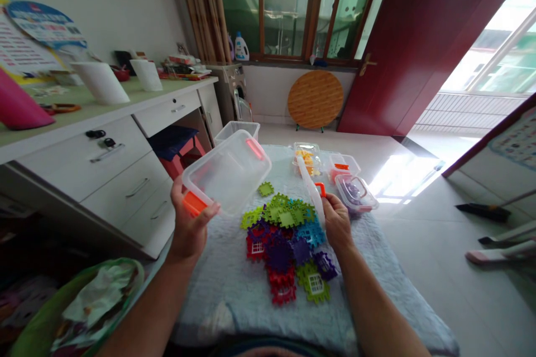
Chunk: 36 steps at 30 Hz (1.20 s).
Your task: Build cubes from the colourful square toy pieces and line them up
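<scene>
Three clear boxes sit at the far right of the blue cloth point(226, 284) with bits inside: a yellow box point(316, 165), a red box point(355, 165) and a purple box point(371, 198), so that part looks done. A big pile of bumpy tiles point(281, 213), green, purple, red and blue, lies loose in the middle of the cloth, and one green tile point(265, 188) is by itself just past it, so those look left to do. The left hand point(189, 226) holds an open box point(228, 173) up over the far left of the cloth, tipped, and I see no tiles in it. Its fingers are clamped on the near left end, with the thumb by the orange clip point(195, 204). The right hand point(337, 223) pinches a thin clear lid point(309, 184), and that lid stands on its edge to the right of the pile. Both arms reach up from the near side, one on each side of the pile. Another clear box point(248, 129) is at the far left.
</scene>
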{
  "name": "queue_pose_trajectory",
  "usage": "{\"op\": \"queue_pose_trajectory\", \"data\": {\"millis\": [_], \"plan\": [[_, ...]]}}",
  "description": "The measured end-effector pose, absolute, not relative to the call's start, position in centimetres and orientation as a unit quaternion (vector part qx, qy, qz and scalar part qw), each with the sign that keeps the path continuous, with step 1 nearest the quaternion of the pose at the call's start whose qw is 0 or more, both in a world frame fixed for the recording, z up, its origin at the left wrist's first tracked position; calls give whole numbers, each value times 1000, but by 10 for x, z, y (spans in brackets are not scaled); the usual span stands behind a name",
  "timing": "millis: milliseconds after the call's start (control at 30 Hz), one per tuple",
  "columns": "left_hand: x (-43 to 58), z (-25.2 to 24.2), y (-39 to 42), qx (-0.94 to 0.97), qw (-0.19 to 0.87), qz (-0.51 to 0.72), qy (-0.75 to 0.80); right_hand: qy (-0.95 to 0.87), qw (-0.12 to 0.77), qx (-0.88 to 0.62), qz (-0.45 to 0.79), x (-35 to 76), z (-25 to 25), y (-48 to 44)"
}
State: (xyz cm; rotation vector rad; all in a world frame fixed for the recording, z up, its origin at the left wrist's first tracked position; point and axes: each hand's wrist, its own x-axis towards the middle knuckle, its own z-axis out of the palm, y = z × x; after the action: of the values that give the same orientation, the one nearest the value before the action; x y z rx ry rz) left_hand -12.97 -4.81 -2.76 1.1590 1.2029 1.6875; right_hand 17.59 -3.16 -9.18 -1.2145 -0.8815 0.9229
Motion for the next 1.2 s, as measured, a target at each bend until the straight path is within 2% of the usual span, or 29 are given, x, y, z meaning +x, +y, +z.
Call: {"op": "queue_pose_trajectory", "data": {"millis": [100, 200, 400, 567, 700, 900, 1067, 1133, 1200], "plan": [[-138, -29, -39, 335, 496, 652, 464, -402, 640, -533, 380, 176, -93, -31], [-148, -36, -33, 261, 622, 582, 454, -432, 644, -538, 329, 176, -89, -31], [-153, -48, -27, 249, 707, 531, 396, -555, 598, -548, 187, 165, -46, -29], [-147, -49, -22, 243, 730, 526, 364, -711, 488, -494, 110, 132, -6, -11], [-143, -46, -20, 240, 728, 529, 364, -777, 371, -504, 70, 103, 6, 6], [-137, -43, -21, 233, 723, 548, 351, -803, 294, -518, 30, 75, 10, 15], [-135, -43, -21, 237, 718, 557, 343, -813, 281, -507, 47, 69, 10, 8], [-135, -42, -21, 237, 714, 557, 352, -811, 316, -484, 88, 75, 7, 8], [-136, -42, -21, 235, 709, 557, 363, -774, 390, -481, 135, 87, 2, 12]]}}
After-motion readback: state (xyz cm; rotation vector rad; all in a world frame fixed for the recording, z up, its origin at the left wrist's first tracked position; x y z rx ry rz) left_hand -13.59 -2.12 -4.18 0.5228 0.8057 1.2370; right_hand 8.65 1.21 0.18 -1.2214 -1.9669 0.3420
